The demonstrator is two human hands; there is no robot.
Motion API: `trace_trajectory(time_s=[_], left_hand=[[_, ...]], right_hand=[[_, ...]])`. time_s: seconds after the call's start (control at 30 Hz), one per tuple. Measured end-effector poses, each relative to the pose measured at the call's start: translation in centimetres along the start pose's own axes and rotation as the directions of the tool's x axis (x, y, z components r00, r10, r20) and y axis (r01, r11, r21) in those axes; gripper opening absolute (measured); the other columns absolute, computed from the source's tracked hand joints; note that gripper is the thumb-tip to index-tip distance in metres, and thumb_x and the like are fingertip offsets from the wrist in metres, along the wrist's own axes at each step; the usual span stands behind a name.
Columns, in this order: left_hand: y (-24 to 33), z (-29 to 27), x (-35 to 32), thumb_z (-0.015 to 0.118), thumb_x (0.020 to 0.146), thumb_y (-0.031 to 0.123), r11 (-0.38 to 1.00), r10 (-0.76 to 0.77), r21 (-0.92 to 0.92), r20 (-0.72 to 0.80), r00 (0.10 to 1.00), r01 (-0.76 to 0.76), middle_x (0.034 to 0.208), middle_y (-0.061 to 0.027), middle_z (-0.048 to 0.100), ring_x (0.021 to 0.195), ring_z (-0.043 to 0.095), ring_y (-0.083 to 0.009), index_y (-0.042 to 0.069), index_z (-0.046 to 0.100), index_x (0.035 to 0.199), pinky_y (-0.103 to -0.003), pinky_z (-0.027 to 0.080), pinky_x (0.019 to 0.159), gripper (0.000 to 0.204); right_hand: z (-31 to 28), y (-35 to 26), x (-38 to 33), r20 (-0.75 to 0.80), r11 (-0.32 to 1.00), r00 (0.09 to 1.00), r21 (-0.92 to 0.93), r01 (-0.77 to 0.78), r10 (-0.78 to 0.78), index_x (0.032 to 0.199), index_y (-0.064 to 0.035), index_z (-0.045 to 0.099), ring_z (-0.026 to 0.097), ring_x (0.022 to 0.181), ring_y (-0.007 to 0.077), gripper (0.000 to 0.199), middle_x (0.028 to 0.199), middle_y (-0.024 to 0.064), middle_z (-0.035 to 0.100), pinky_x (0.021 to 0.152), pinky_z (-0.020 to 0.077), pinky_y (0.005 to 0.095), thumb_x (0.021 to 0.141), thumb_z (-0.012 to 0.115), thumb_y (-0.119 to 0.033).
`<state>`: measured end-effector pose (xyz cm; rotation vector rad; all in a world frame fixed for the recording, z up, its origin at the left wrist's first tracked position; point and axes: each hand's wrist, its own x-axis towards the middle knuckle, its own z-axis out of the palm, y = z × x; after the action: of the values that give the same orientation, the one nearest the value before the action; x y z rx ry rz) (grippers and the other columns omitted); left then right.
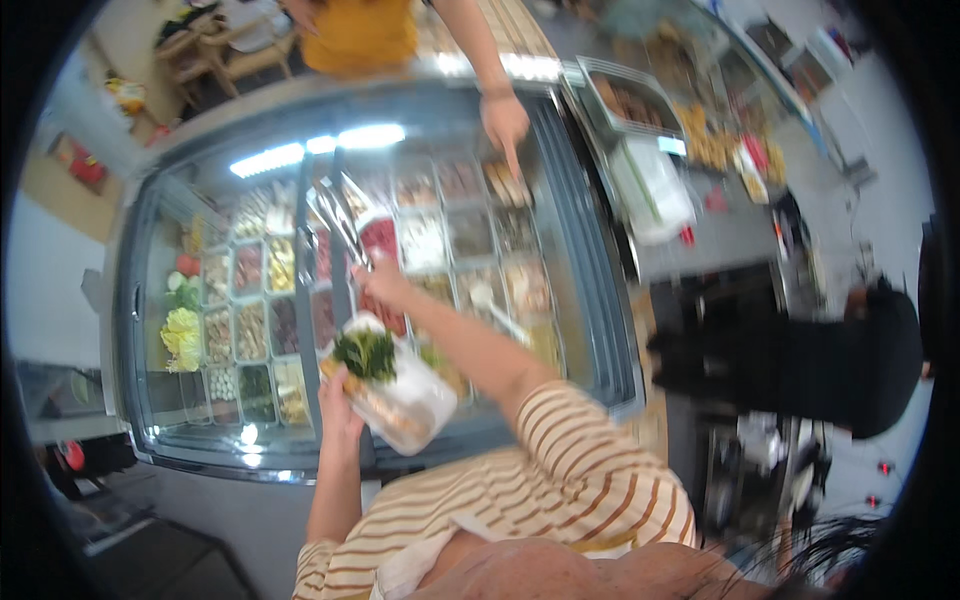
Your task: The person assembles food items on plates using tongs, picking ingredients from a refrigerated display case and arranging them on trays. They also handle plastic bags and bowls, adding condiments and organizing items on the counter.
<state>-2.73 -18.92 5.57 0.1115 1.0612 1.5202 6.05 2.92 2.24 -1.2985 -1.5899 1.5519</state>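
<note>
My left hand (341,402) is closed around the edge of a white container (425,395) at the near side of a glass-topped display case. Dark leafy greens (366,355) lie in the container, with some yellowish and pale food beside them. My right hand (384,284) grips metal tongs (345,225), which reach forward and left over the case. The tong tips appear apart, with nothing I can make out between them. Below the tongs are trays of food, among them a red one (380,238) and a white one (424,241).
Across the case, a person in a yellow top (358,38) points a hand (505,122) at a far right tray. Sliding glass frames (308,300) divide the case. A steel tray (635,95) stands at right. Further right is a person in black (840,370).
</note>
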Motion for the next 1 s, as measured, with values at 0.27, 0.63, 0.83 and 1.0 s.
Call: trace_trajectory(time_s=[0.27, 0.63, 0.83, 1.0], left_hand=[[-3.1, 5.3, 3.3, 0.054, 0.087, 0.013, 0.982, -0.087, 0.174, 0.072, 0.994, 0.074, 0.115, -0.0114, 0.055, 0.103, 0.056, -0.0242, 0.001, 0.043, 0.123, -0.039, 0.047, 0.09, 0.039], [-12.8, 9.2, 8.0, 0.057, 0.085, 0.007, 0.959, -0.25, 0.181, 0.183, 0.951, 0.217, 0.106, -0.0086, 0.058, 0.095, 0.059, -0.022, 0.004, 0.048, 0.117, -0.037, 0.049, 0.085, 0.033], [-15.2, 9.1, 8.3, 0.057, 0.084, 0.008, 0.945, -0.288, 0.194, 0.112, 0.951, 0.263, 0.101, -0.007, 0.059, 0.09, 0.06, -0.0206, 0.004, 0.05, 0.112, -0.037, 0.051, 0.08, 0.029], [-16.9, 7.3, 9.5, 0.057, 0.085, 0.01, 0.937, -0.301, 0.224, 0.124, 0.945, 0.269, 0.101, -0.0073, 0.06, 0.089, 0.061, -0.0205, 0.005, 0.05, 0.111, -0.036, 0.051, 0.079, 0.027]], right_hand=[[-26.4, -0.4, -24.8, -0.316, 0.404, 0.906, -0.818, -0.41, 0.281, 0.122, -0.0046, 0.042, 0.061, 0.09, 0.0351, 0.048, 0.098, 0.0209, 0.062, 0.076, 0.0486, 0.043, 0.078, 0.057, -0.02], [-24.2, 11.4, -27.6, -0.352, 0.077, 0.756, -0.881, -0.466, 0.552, 0.104, 0.0034, 0.058, 0.056, 0.104, 0.0328, 0.037, 0.11, 0.0183, 0.056, 0.082, 0.05, 0.0392, 0.072, 0.065, -0.014], [-23.5, 15.7, -25.3, -0.359, 0.002, 0.767, -0.905, -0.425, 0.531, 0.105, 0.0069, 0.057, 0.057, 0.1, 0.032, 0.04, 0.108, 0.0176, 0.056, 0.075, 0.0516, 0.0403, 0.071, 0.065, -0.012], [-23.0, 18.9, -26.2, -0.388, -0.069, 0.897, -0.921, -0.383, 0.213, 0.102, 0.0048, 0.059, 0.058, 0.083, 0.0319, 0.035, 0.098, 0.0202, 0.058, 0.045, 0.0456, 0.0436, 0.076, 0.057, -0.017]])
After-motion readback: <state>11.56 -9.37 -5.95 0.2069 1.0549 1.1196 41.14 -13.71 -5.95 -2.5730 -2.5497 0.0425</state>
